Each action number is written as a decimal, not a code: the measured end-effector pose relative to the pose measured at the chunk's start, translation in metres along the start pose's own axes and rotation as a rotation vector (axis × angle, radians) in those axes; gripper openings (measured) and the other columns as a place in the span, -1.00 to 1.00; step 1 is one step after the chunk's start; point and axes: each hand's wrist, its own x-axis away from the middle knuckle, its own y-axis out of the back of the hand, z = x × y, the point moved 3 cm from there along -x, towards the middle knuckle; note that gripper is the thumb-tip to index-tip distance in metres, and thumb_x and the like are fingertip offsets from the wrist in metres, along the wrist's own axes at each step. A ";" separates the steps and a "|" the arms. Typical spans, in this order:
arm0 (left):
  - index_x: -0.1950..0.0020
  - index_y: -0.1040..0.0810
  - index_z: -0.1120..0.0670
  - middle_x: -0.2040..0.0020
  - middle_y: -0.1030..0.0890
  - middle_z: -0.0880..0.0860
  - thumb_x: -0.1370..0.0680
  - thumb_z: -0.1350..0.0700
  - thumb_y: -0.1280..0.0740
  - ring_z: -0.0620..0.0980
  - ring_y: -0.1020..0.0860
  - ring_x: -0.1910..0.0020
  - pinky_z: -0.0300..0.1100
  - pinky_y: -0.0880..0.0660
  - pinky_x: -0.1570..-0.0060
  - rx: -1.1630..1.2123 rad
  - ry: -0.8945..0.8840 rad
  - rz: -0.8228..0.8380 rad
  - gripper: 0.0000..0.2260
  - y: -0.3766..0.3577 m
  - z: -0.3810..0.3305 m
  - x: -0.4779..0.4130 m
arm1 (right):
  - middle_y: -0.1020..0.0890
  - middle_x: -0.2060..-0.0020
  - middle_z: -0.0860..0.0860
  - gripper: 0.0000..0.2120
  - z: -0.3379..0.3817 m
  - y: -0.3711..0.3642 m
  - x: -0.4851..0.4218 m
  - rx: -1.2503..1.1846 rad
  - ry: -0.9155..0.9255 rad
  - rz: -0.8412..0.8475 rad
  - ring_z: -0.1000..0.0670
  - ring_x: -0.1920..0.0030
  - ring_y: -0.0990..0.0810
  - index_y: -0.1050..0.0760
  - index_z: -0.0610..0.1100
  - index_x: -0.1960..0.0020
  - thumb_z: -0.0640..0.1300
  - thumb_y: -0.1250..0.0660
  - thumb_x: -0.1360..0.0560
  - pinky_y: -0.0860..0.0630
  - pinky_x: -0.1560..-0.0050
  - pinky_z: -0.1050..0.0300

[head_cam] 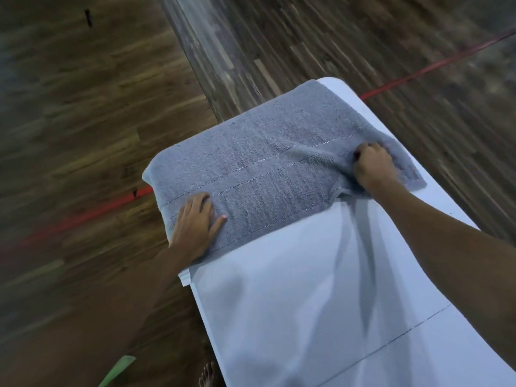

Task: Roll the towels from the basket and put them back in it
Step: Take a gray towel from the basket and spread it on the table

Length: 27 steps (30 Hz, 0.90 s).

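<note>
Head view: grey towel lies across far end of white counter, long axis left to right, ahead of both hands. Left hand presses flat on near-left corner. Right hand, equally near, grips bunched right end. Basket out of sight.

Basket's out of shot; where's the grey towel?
Head view: the grey towel lies spread across the far end of the white table, left hand flat on it, right hand gripping its right edge.
</note>
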 end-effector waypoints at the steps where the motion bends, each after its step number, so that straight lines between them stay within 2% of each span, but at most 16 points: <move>1: -0.12 -0.45 0.16 -0.28 -0.40 0.13 -0.56 -0.26 -0.07 0.15 -0.39 -0.25 0.10 -0.37 -0.22 0.003 0.023 -0.024 -0.50 -0.004 0.000 0.000 | -0.51 -0.16 -0.34 -0.61 0.006 -0.005 -0.004 -0.014 -0.047 0.003 -0.35 -0.16 -0.48 -0.48 -0.33 -0.19 -0.13 -0.02 -0.57 -0.47 -0.13 -0.20; 3: -0.26 -0.40 0.11 -0.29 -0.37 0.10 -0.56 -0.29 -0.07 0.13 -0.36 -0.28 0.10 -0.34 -0.24 -0.001 0.057 -0.070 -0.47 -0.013 0.000 0.001 | -0.43 -0.26 -0.38 -0.43 0.020 -0.013 -0.008 0.002 -0.129 0.029 -0.37 -0.26 -0.42 -0.37 -0.32 -0.35 0.09 0.08 -0.62 -0.38 -0.23 -0.23; 5: -0.43 -0.30 0.05 -0.40 -0.30 0.11 -0.58 -0.29 -0.06 0.14 -0.28 -0.40 0.14 -0.27 -0.36 -0.015 0.056 -0.084 -0.44 -0.020 -0.001 0.003 | -0.19 -0.45 -0.36 -0.22 0.033 -0.021 -0.005 -0.117 -0.212 0.070 -0.37 -0.46 -0.16 -0.14 -0.17 -0.50 0.39 0.01 -0.53 -0.10 -0.39 -0.34; 7: -0.56 -0.14 -0.02 -0.54 -0.15 0.10 -0.58 -0.31 -0.01 0.13 -0.09 -0.54 0.14 -0.08 -0.49 -0.037 0.045 -0.051 -0.38 -0.024 -0.001 0.005 | 0.07 -0.54 -0.29 -0.13 0.039 -0.036 0.009 -0.102 -0.202 0.098 -0.32 -0.54 0.14 0.04 -0.02 -0.57 0.51 0.07 -0.46 0.20 -0.42 -0.38; 9: -0.60 -0.02 -0.07 -0.60 -0.01 0.07 -0.57 -0.36 0.08 0.08 0.06 -0.58 0.11 0.07 -0.53 -0.072 0.047 0.001 -0.34 -0.027 -0.005 0.011 | 0.18 -0.56 -0.22 -0.15 0.029 -0.052 0.022 -0.031 -0.143 0.046 -0.25 -0.54 0.26 0.14 0.06 -0.59 0.52 0.18 -0.45 0.31 -0.42 -0.37; 12: -0.60 0.06 -0.09 -0.61 0.10 0.04 -0.55 -0.40 0.15 0.03 0.17 -0.58 0.10 0.16 -0.53 -0.084 0.077 0.031 -0.32 -0.033 -0.027 0.039 | 0.17 -0.57 -0.16 -0.15 0.007 -0.057 0.047 -0.028 -0.096 -0.040 -0.21 -0.55 0.24 0.18 0.11 -0.58 0.54 0.23 -0.43 0.30 -0.44 -0.36; 16: -0.60 0.12 -0.10 -0.61 0.18 0.03 -0.53 -0.43 0.23 0.02 0.24 -0.57 0.11 0.18 -0.52 -0.107 0.082 0.079 -0.29 -0.047 -0.070 0.103 | 0.16 -0.57 -0.14 -0.12 -0.047 -0.052 0.102 -0.026 -0.117 -0.062 -0.21 -0.55 0.22 0.25 0.16 -0.56 0.60 0.20 -0.39 0.29 -0.46 -0.34; 20: -0.59 0.20 -0.10 -0.60 0.23 0.05 -0.52 -0.44 0.26 0.04 0.30 -0.55 0.14 0.19 -0.52 -0.137 0.061 0.133 -0.27 -0.063 -0.119 0.176 | 0.12 -0.58 -0.09 -0.09 -0.113 -0.046 0.179 0.006 -0.144 -0.030 -0.17 -0.56 0.20 0.21 0.18 -0.56 0.62 0.21 -0.35 0.27 -0.47 -0.32; 27: -0.58 0.27 -0.10 -0.58 0.29 0.07 -0.49 -0.48 0.27 0.05 0.36 -0.53 0.13 0.25 -0.50 -0.149 0.028 0.135 -0.24 -0.095 -0.209 0.301 | 0.15 -0.58 0.04 -0.09 -0.221 -0.043 0.293 -0.099 -0.144 0.044 -0.01 -0.57 0.22 0.12 0.16 -0.57 0.61 0.14 -0.36 0.28 -0.50 -0.21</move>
